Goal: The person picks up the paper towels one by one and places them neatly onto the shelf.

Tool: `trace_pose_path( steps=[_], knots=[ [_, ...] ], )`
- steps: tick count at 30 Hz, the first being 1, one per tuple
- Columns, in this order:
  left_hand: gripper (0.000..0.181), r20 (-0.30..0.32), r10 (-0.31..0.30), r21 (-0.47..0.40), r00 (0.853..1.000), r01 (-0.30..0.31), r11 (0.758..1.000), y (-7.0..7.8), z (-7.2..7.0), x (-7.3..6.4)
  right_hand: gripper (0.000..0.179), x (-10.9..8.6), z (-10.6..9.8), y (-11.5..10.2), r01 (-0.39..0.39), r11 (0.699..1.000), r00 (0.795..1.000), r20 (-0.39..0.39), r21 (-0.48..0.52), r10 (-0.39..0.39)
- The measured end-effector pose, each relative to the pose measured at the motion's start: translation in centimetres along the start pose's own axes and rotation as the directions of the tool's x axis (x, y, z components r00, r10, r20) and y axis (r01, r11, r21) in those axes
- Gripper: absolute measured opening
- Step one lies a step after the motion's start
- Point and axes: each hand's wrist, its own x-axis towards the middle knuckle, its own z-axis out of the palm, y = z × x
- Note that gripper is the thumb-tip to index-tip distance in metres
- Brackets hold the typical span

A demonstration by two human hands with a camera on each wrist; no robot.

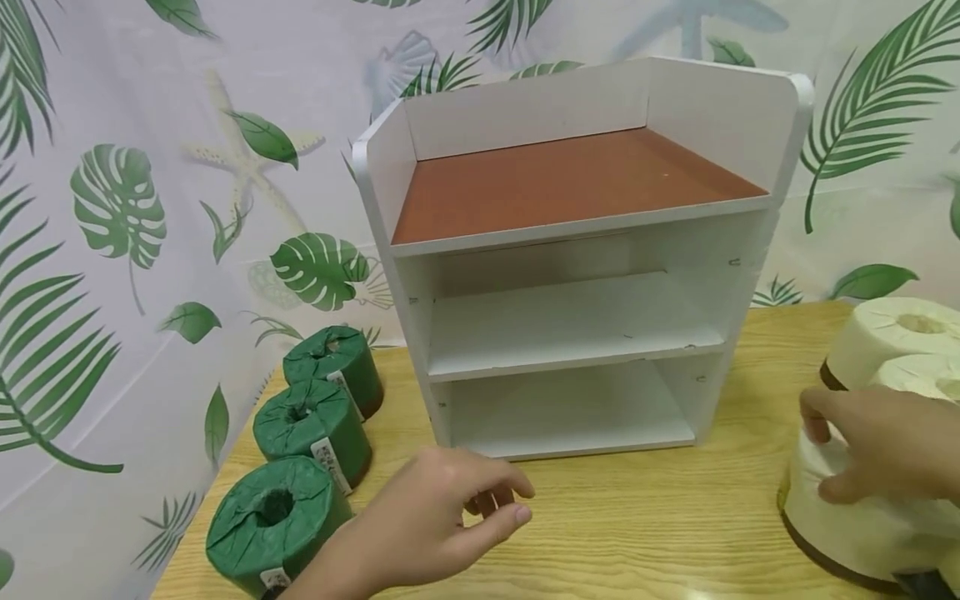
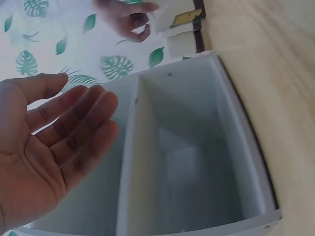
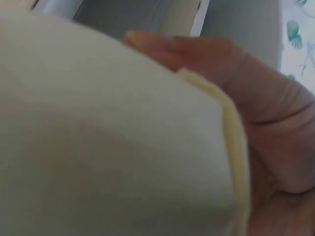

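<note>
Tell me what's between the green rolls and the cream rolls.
In the head view, the white shelf unit, with the left hand in front of it.

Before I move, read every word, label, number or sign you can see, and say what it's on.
No text is readable.
White label on the nearest green paper-wrapped roll: too small to read.
White label on the middle green roll: dark marks, too small.
White label on the farthest green roll: too small.
Yellow patch on a cream paper-wrapped roll: too blurred to read.
</note>
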Motion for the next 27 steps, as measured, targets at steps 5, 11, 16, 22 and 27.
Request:
trace_pose_path(
  steps=[5, 11, 16, 22, 27],
  knots=[
    [0.017, 0.029, -0.065, 0.005, 0.997, 0.065, 0.998, -0.6, 1.4, 0.6, 0.045, 0.2, 1.1, -3.5, 0.140, 0.990, 0.986, -0.090, -0.026, -0.142],
    [0.020, 0.029, -0.119, 0.007, 0.992, 0.119, 0.993, -1.4, 2.7, 1.3, 0.043, 1.3, 1.4, -8.5, 0.271, 0.961, 0.943, -0.183, -0.055, -0.276],
    [0.025, 0.035, -0.156, -0.006, 0.987, 0.157, 0.988, -1.9, 3.1, 1.8, 0.041, 2.5, 1.1, -12.9, 0.391, 0.920, 0.895, -0.227, -0.009, -0.383],
    [0.025, 0.002, -0.197, -0.017, 0.980, 0.197, 0.980, -2.3, 3.1, 1.9, 0.035, 3.9, 1.2, -17.3, 0.516, 0.856, 0.821, -0.272, -0.022, -0.502],
    [0.020, -0.065, -0.228, -0.005, 0.971, 0.228, 0.974, -2.6, 3.1, 1.9, 0.032, 4.4, 1.3, -19.7, 0.576, 0.817, 0.782, -0.281, -0.014, -0.556]
  ],
)
